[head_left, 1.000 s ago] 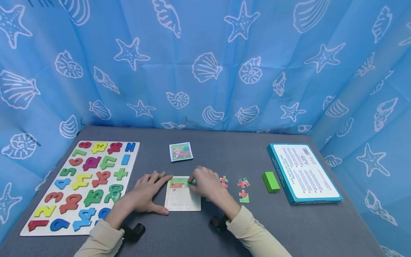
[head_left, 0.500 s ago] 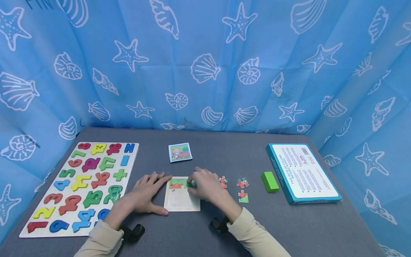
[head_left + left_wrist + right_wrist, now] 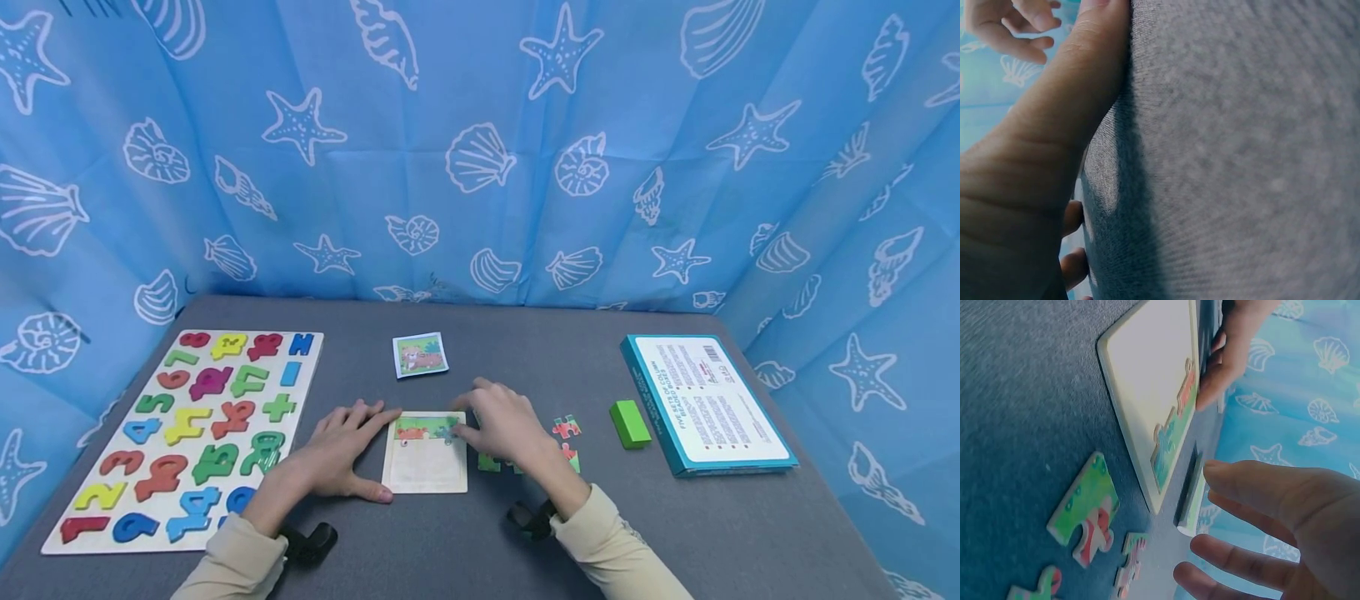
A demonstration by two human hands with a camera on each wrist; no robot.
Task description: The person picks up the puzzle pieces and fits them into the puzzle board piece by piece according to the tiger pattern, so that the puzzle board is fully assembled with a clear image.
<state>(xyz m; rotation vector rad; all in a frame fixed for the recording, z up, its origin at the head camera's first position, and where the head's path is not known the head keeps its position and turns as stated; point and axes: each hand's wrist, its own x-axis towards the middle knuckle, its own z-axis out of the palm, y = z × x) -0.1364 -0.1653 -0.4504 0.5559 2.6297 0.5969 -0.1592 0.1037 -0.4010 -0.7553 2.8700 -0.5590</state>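
Note:
A pale wooden puzzle tray (image 3: pixel 425 468) lies in front of me, with a row of joined jigsaw pieces (image 3: pixel 420 428) along its far edge. My left hand (image 3: pixel 341 454) rests on the table at the tray's left, its fingertips touching the far left corner and its thumb near the near left corner. Just off the tray's right edge is my right hand (image 3: pixel 504 423). In the right wrist view its fingers (image 3: pixel 1241 559) are spread and hold nothing. Loose jigsaw pieces (image 3: pixel 1088 509) lie beside the tray, partly hidden under the right hand in the head view.
A small picture card (image 3: pixel 421 356) lies beyond the tray. At the left is a number board (image 3: pixel 120 521) with coloured numerals. To the right are loose pieces (image 3: pixel 567 427), a green block (image 3: pixel 632 425) and a blue-edged box (image 3: pixel 712 408). A blue curtain (image 3: pixel 480 217) hangs behind.
My right hand has let go of the jigsaw piece at the tray's far right corner and moved right. The full row now shows. The left hand has stayed in place.

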